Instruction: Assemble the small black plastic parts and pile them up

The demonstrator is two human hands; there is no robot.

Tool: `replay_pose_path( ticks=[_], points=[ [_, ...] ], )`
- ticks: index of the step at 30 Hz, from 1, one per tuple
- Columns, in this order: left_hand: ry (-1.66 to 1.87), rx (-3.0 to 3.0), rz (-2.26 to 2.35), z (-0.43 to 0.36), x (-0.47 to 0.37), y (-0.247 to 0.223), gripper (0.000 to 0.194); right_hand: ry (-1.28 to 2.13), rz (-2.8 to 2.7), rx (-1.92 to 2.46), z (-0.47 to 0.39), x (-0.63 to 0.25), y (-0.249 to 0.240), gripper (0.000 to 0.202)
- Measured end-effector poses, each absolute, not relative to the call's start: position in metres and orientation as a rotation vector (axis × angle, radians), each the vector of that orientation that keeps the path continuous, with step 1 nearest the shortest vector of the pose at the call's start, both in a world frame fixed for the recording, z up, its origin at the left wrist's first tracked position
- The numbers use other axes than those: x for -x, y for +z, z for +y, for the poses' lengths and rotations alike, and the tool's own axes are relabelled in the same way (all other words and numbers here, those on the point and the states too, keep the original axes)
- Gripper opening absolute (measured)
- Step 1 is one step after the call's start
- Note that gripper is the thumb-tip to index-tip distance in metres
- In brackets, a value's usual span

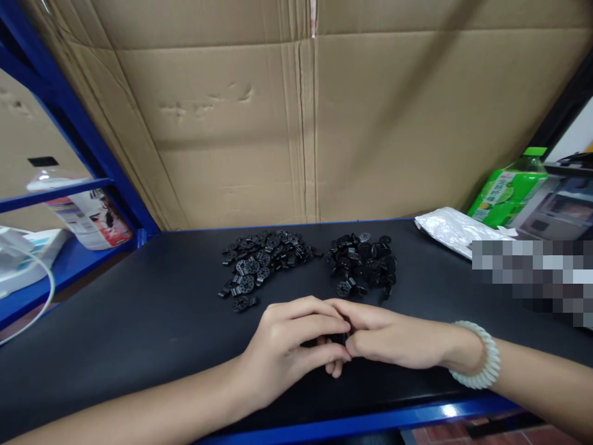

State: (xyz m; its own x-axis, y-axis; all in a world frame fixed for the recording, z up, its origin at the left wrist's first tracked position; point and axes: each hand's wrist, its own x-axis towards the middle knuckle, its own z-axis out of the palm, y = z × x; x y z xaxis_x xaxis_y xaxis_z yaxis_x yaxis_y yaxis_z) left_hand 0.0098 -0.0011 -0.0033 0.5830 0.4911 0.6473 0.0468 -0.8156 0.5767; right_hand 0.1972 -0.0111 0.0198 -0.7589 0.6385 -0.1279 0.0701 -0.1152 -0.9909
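Note:
Close to the table's front edge, my left hand (296, 337) and my right hand (384, 334) meet with their fingers overlapping. Between the fingertips shows a small black plastic part (340, 338), mostly covered by the fingers. Both hands are closed around it. Beyond them lies a spread pile of black plastic pieces (264, 256) with round slotted heads and short ribbed tabs. To its right is a second heap of black round pieces (364, 262), many showing smooth disc faces. A pale coiled band (479, 355) circles my right wrist.
A silvery plastic bag (456, 230) lies at the back right, with a green bottle (507, 188) behind it. Cardboard (222, 123) walls the far side. On the left, a blue shelf frame (69, 123) holds a labelled bottle (92, 216) and a white device (32, 266) with a cable.

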Motion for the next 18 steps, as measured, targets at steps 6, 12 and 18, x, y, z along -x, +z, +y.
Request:
replay_pose_path(
  ticks=[6,12,18],
  points=[
    [1.086,-2.503,0.467,-0.003,-0.014,-0.002,0.008,1.752,-1.951,0.876,-0.016,-0.197,0.023,0.024],
    [1.067,-2.659,0.562,-0.007,-0.016,-0.005,0.013,1.550,-2.101,0.907,-0.015,-0.197,0.020,0.024],
    [1.172,-2.514,0.605,-0.009,-0.018,-0.004,0.018,1.694,-1.898,0.855,-0.013,-0.196,0.012,0.026]
  ],
)
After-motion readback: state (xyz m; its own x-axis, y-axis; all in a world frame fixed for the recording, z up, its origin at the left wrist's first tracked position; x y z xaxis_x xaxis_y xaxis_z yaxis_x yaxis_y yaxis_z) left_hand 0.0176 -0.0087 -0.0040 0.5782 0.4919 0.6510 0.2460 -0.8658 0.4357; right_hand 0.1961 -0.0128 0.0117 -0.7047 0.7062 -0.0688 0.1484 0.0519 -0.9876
